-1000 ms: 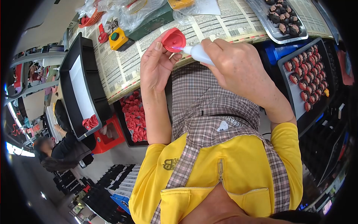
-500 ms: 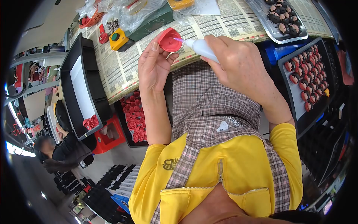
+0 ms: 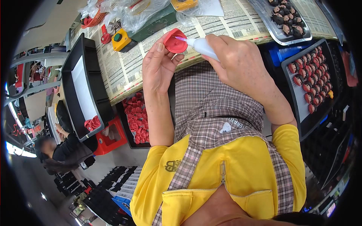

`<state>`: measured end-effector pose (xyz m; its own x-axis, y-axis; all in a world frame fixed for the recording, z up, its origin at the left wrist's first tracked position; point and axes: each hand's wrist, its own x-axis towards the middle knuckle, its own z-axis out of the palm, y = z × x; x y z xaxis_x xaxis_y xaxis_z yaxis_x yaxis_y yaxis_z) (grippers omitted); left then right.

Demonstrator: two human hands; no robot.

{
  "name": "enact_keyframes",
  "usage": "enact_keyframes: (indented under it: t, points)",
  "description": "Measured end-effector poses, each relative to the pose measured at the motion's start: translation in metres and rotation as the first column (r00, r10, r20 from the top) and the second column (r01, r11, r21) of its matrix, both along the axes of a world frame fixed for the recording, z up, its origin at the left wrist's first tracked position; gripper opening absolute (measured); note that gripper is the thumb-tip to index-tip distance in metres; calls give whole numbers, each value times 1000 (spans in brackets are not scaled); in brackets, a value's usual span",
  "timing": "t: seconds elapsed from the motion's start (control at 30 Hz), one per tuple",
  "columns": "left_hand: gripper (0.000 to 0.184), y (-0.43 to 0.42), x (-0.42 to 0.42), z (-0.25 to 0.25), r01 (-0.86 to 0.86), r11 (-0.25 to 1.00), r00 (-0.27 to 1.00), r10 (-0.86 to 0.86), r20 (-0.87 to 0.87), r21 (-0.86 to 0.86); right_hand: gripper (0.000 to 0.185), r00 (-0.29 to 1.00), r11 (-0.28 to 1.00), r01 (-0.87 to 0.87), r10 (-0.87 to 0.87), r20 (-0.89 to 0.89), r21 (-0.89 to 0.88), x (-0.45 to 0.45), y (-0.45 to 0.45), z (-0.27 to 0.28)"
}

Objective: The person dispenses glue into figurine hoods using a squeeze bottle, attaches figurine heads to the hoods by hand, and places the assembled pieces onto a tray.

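Above the front edge of the paper-covered table (image 3: 151, 49), my left hand (image 3: 160, 62) holds a red cupped piece (image 3: 176, 42) by its left side, with its hollow turned up. My right hand (image 3: 239, 60) is closed round a white squeeze bottle (image 3: 205, 48). The bottle's thin pinkish tip points left, into the hollow of the red piece. Whether the tip touches the surface cannot be made out.
A black tray (image 3: 97, 101) with a red piece stands at the left, above a tray of red pieces (image 3: 136, 120). At the right are a tray of small red-and-black heads (image 3: 309, 81) and a metal tray (image 3: 281, 37). A co-worker (image 3: 68, 150) sits far left.
Since half a second ago, my left hand and the red piece have shifted slightly right. The bottle tip now reaches further into the hollow. Both hands keep their hold.
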<state>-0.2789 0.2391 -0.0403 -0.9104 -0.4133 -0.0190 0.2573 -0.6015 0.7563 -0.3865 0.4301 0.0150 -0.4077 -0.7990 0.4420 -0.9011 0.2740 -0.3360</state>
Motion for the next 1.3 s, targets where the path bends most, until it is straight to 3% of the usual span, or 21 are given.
enact_keyframes:
  t: [0.37, 0.47, 0.77, 1.07, 1.3]
  points:
    - [39, 0, 1, -1, -14, 1000, 1000, 14, -6, 8, 19, 998, 999, 19, -22, -61, -46, -1, -3, -2]
    - [38, -1, 2, -1, -19, 996, 999, 23, 42, -88, 18, 997, 997, 21, -25, -68, -69, -1, -4, -4]
    - [46, -1, 3, 2, -50, 990, 997, 58, 56, -130, 13, 994, 999, 54, -53, -99, 1, 1, -3, -3]
    - [46, -4, 3, 0, -66, 991, 997, 70, 33, -119, 18, 996, 996, 58, -53, -72, 70, 4, -1, 1]
    - [43, -8, 3, -6, -44, 999, 999, 44, -23, 13, 21, 1000, 999, -2, 2, -5, 40, 8, 2, 2]
